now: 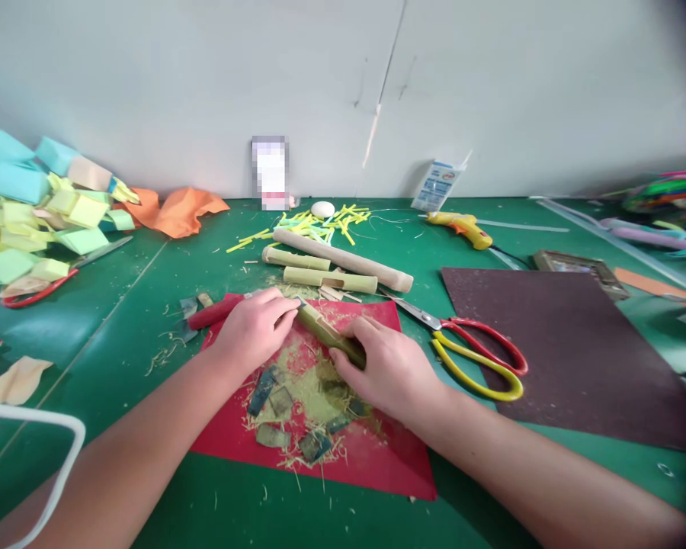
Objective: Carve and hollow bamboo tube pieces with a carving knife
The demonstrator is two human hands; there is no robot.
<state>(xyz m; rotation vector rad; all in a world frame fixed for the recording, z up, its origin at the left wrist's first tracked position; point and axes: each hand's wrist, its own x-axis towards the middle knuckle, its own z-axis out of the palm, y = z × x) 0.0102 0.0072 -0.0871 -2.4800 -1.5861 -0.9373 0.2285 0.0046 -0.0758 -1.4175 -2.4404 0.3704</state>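
Note:
My right hand (386, 366) grips a short greenish bamboo tube (325, 329) with a rectangular notch cut in its side. At the tube's far left end, the fingers of my left hand (258, 324) pinch a small dark piece of sandpaper (301, 303), mostly hidden by the fingers. Under both hands lies a red sheet (394, 465), strewn with pale dust, shavings and several worn sandpaper scraps (314, 444). Two more bamboo pieces, a notched one (354, 284) and a thinner one (297, 259), rest just beyond, beside a long wooden stick (343, 259).
Red-and-yellow-handled scissors (480, 358) lie at right, partly on a dark brown board (583, 358). Behind are a yellow glue gun (463, 229), yellow strips (343, 221) and a propped phone (271, 174). Folded paper blocks (40, 206) are heaped at left, above another pair of scissors (46, 293).

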